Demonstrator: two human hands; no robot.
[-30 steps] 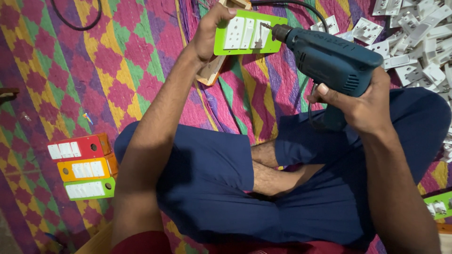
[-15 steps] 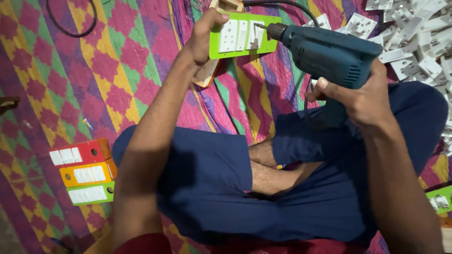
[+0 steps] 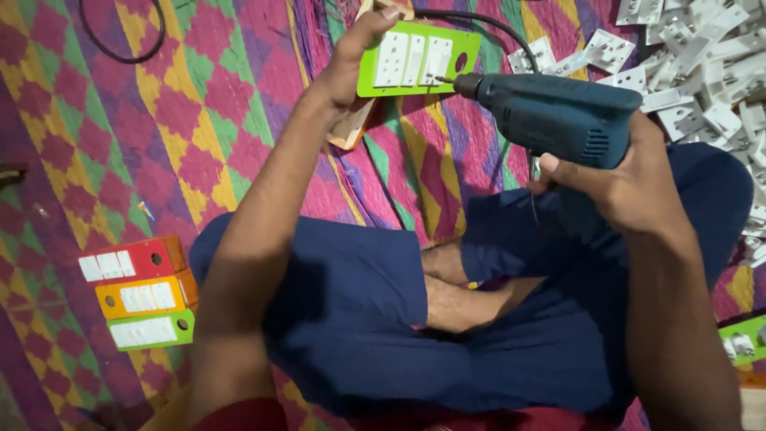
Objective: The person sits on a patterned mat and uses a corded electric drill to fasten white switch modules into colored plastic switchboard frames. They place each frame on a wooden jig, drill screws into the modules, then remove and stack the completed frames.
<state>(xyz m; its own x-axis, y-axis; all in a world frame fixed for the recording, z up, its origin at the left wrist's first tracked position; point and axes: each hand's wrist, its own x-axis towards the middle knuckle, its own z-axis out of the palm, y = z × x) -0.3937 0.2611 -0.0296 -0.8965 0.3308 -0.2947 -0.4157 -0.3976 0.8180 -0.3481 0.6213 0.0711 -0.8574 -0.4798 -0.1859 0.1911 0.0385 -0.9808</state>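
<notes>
My left hand (image 3: pixel 351 60) grips the left end of a green switch board (image 3: pixel 418 60) with white sockets, held over a wooden block (image 3: pixel 351 132) on the mat. My right hand (image 3: pixel 618 183) is wrapped around the handle of a blue electric drill (image 3: pixel 558 116). The drill's bit points left and sits at the board's lower right edge, near its round hole. I sit cross-legged in dark blue trousers, with both arms stretched forward over my knees.
Red (image 3: pixel 132 259), orange (image 3: pixel 144 297) and green (image 3: pixel 152 330) switch boards lie stacked in a row at the left on the colourful woven mat (image 3: pixel 199 104). A heap of white socket parts (image 3: pixel 702 72) fills the upper right. Another green board (image 3: pixel 742 342) lies at the right edge. A black cable (image 3: pixel 120 54) loops at the top left.
The drill has drawn slightly back to the right, so its bit now shows at the board's edge. My left hand keeps its hold on the green board.
</notes>
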